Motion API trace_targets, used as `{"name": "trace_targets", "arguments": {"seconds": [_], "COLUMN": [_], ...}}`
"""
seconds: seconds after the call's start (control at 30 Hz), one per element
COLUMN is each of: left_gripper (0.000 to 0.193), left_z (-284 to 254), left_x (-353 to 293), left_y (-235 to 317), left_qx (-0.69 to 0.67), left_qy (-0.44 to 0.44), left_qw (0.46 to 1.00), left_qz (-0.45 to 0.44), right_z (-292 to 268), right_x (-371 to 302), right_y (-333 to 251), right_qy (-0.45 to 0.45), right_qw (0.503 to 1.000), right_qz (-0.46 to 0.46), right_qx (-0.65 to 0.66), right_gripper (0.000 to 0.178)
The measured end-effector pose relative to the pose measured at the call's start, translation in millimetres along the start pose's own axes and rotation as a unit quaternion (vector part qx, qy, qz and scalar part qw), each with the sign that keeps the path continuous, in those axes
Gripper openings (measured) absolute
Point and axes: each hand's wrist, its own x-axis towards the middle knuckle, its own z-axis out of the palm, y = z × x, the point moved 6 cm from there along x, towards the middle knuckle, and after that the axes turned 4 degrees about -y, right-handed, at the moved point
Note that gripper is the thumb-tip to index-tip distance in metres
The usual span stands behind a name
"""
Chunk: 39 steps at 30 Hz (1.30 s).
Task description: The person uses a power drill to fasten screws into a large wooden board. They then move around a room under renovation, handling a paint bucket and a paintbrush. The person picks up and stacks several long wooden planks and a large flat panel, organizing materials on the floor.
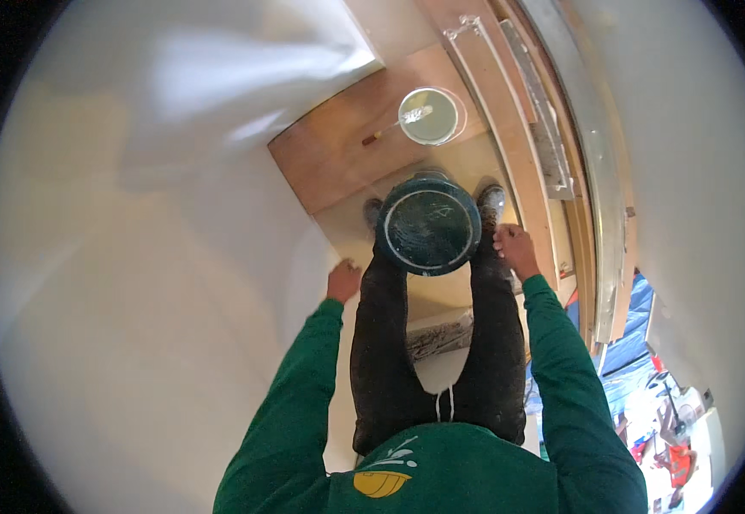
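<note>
A round dark green bucket (431, 224) stands on the floor in front of me, between my lower legs. Its round face, ringed by a pale rim and smeared white, is turned up; I cannot tell whether that is a lid or a base. Beside my left thigh hangs my left hand (344, 280), its fingers curled in and nothing visible in them. My right hand (516, 250) is at my right knee, also with curled fingers, near or touching the dark trousers (501, 317). Both hands are apart from the bucket.
Farther ahead stands a white bucket (429, 116) of pale liquid, a brown-handled tool (372, 138) with a white head lying across its rim. Long boards (509, 128) line the right side. A pale wall (175, 283) rises on the left. Blue sheeting (634, 321) lies behind at right.
</note>
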Motion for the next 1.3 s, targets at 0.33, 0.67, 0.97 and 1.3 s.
{"name": "trace_targets", "arguments": {"seconds": [0.33, 0.67, 0.97, 1.3], "left_gripper": [0.066, 0.04, 0.028, 0.041], "left_z": [-102, -65, -103, -208], "left_x": [319, 436, 335, 130], "left_y": [58, 92, 69, 123], "left_qx": [-0.057, -0.013, 0.005, -0.03], "left_qy": [0.105, 0.16, 0.076, 0.052], "left_qw": [0.993, 0.979, 0.991, 0.977], "left_qz": [0.014, 0.125, 0.11, 0.205], "right_z": [19, 31, 83, 41], "right_x": [246, 314, 229, -23], "right_y": [-122, -169, -215, -309], "right_qy": [0.123, 0.125, -0.046, 0.098], "right_qw": [0.977, 0.98, 0.977, 0.976], "right_qz": [-0.173, -0.152, -0.154, -0.192], "right_qx": [0.001, -0.035, 0.139, 0.013], "right_gripper": [0.052, 0.04, 0.022, 0.038]}}
